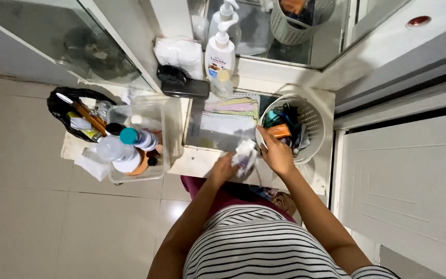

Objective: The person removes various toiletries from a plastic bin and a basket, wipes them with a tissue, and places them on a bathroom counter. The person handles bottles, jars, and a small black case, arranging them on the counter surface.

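Over the front edge of the white shelf [202,163], just beside the round white basket [313,121]: a crumpled white cloth [244,155], gripped by the closed left hand [223,169]. Right hand [276,153] touching the basket rim, fingers curled, hold not clear. Further left, a clear box [166,129] full of bottles.

pale glossy floor tiles [37,206] reflect light. a white vanity counter [202,161] stands under a mirror [264,31], glass cabinet door [78,46] to one side. white panelled door [403,181] beside it.
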